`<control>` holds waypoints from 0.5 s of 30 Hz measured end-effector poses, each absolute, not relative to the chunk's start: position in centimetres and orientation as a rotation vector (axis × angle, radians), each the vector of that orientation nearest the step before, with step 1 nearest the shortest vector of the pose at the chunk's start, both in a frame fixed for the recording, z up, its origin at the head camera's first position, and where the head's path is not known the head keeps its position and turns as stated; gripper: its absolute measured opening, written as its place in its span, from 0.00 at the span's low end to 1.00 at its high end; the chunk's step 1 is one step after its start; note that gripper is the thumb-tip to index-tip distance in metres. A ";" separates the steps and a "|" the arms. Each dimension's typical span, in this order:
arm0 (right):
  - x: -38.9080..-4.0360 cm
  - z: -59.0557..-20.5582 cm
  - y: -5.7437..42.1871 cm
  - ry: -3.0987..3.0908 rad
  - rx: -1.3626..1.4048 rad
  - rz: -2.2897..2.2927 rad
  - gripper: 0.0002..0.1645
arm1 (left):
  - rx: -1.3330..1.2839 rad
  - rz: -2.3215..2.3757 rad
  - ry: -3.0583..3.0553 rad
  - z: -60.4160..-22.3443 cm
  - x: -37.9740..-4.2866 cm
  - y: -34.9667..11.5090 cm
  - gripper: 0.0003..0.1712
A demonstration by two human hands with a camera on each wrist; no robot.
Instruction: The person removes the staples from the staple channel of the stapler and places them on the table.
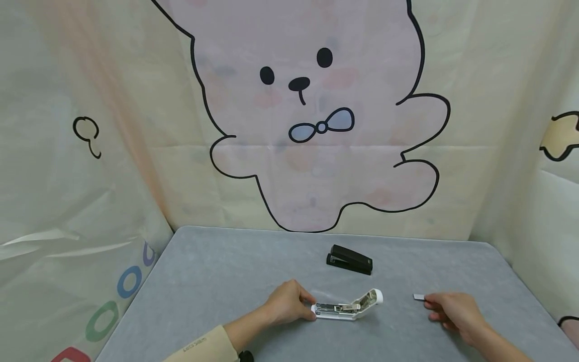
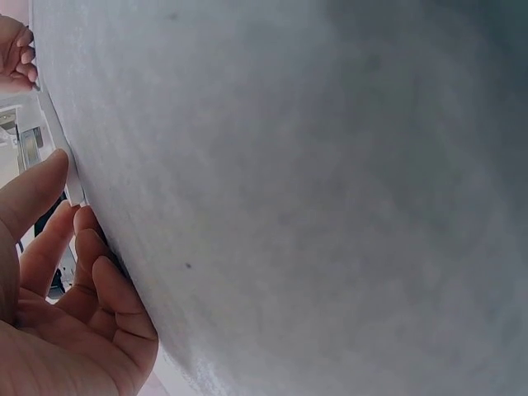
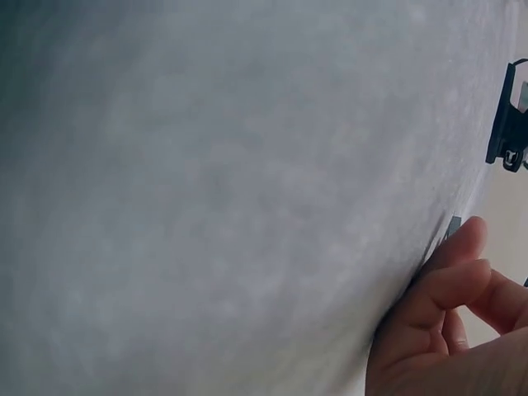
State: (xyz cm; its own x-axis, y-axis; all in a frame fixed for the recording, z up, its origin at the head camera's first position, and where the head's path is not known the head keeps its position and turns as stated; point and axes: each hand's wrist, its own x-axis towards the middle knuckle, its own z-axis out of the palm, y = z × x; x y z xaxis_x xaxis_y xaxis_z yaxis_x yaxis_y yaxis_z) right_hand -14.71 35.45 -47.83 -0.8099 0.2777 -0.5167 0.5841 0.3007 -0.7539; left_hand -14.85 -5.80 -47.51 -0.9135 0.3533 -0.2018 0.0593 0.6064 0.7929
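Observation:
A white stapler (image 1: 335, 316) lies on the table with its top arm swung up and back at the right, so its inner metal track shows. At its left end, my left hand (image 1: 289, 302) grips it between thumb and fingers. Further right, my right hand (image 1: 459, 312) pinches a small silvery strip of staples (image 1: 418, 297) low over the table. In the right wrist view only the tip of the strip (image 3: 454, 224) peeks out past the fingers. The left wrist view catches a white edge of the stapler (image 2: 62, 136) beside the thumb.
Behind the white stapler stands a black stapler (image 1: 350, 260), its mouth facing left. A grey cloth covers the table (image 1: 217, 266). At the table's back and sides hang printed curtains (image 1: 181, 191) with a large cartoon bear.

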 end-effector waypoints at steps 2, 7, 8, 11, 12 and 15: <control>-14.9 -48.0 35.5 2.280 0.792 -1.503 0.09 | 0.333 1.217 2.494 -47.5 -14.8 -5.8 0.14; -15.1 -48.1 35.7 2.291 0.812 -1.483 0.09 | 0.337 1.208 2.492 -47.5 -14.9 -5.9 0.14; -15.0 -48.0 35.7 2.296 0.819 -1.484 0.09 | 0.337 1.208 2.491 -47.5 -14.9 -5.9 0.14; -14.9 -47.8 36.1 2.309 0.825 -1.494 0.10 | 0.339 1.205 2.500 -47.6 -14.9 -5.8 0.14; -14.8 -47.6 36.2 2.310 0.821 -1.502 0.11 | 0.340 1.205 2.503 -47.6 -14.9 -5.8 0.14; -14.6 -46.9 36.6 2.298 0.787 -1.534 0.12 | 0.335 1.207 2.509 -47.6 -14.8 -5.8 0.14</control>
